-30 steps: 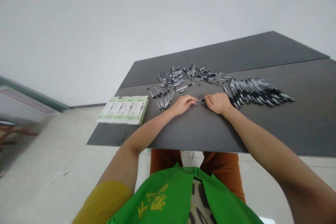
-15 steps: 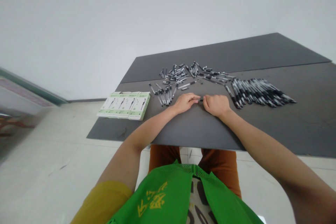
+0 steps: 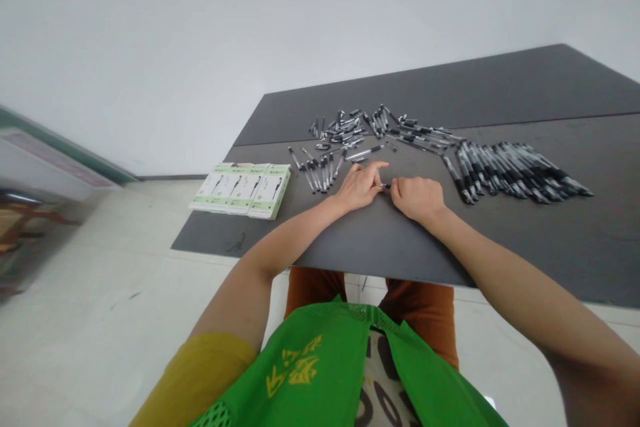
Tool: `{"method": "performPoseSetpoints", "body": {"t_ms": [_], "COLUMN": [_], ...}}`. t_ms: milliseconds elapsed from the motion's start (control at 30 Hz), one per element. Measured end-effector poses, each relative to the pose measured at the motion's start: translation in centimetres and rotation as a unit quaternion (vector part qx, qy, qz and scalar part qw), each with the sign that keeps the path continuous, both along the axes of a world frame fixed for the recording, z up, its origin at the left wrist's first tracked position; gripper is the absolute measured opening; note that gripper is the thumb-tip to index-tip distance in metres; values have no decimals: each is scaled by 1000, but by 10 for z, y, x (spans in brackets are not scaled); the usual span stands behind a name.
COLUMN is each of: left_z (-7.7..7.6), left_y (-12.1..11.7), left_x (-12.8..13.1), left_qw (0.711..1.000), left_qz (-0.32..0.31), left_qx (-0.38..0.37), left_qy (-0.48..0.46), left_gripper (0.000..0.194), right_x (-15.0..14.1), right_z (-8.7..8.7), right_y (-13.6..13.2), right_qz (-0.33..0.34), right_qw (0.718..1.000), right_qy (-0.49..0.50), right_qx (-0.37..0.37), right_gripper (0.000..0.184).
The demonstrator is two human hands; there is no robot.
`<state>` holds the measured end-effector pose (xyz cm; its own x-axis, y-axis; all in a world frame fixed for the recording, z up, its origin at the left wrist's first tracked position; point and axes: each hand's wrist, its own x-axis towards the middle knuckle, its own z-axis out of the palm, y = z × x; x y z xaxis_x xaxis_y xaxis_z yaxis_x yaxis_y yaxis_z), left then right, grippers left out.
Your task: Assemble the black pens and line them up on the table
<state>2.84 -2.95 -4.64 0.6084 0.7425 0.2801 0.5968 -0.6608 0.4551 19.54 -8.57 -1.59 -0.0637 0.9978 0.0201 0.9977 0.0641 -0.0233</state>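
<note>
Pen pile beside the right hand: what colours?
The pen pile is black and translucent pale grey, seen best in the head view.

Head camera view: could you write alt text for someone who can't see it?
A person's left hand and right hand hold a mostly hidden pen between them at a dark gray table. Beyond them lie loosely scattered pens, with a denser row of pens to the right and green-and-white boxes to the left.
</note>
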Motion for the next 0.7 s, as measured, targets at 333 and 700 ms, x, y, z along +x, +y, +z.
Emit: {"method": "performPoseSetpoints", "body": {"t_ms": [333,700], "left_z": [3,-7], "left_y": [-1,0], "left_x": [1,1], "left_qw": [998,996], "left_qz": [-9,-4], "left_qx": [37,73], "left_qy": [47,-49], "left_gripper": [38,9], "right_x": [11,6], "right_z": [-3,-1], "right_y": [5,3], "right_qz": [-15,-8], "right_qw": [1000,999], "right_qy": [-9,-29], "right_qx": [17,12], "right_gripper": [57,58]}}
